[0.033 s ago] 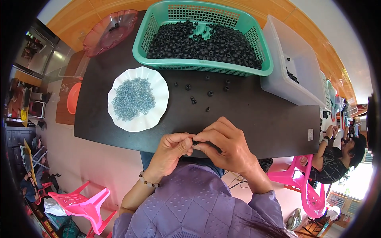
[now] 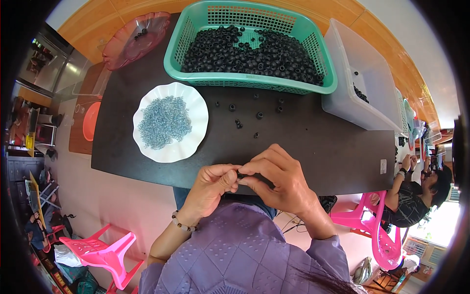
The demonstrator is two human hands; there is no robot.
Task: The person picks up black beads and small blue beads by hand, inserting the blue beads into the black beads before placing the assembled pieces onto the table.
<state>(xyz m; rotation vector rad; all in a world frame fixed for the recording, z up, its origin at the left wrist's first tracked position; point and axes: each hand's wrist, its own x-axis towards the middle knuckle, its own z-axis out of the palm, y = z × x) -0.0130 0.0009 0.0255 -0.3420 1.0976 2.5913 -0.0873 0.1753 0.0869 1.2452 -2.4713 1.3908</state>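
My left hand and my right hand meet at the near edge of the dark table. Between their fingertips they pinch a small black part, mostly covered by the fingers. Several hollow black parts lie loose on the table just beyond. To the left, a white scalloped plate carries a heap of tiny clear bluish pieces. At the far side, a green perforated basket holds a great many of the same black parts.
A translucent plastic bin with a few black parts stands right of the basket. A reddish leaf-shaped dish sits far left. Pink plastic stools flank me on the floor. At the right another person sits working.
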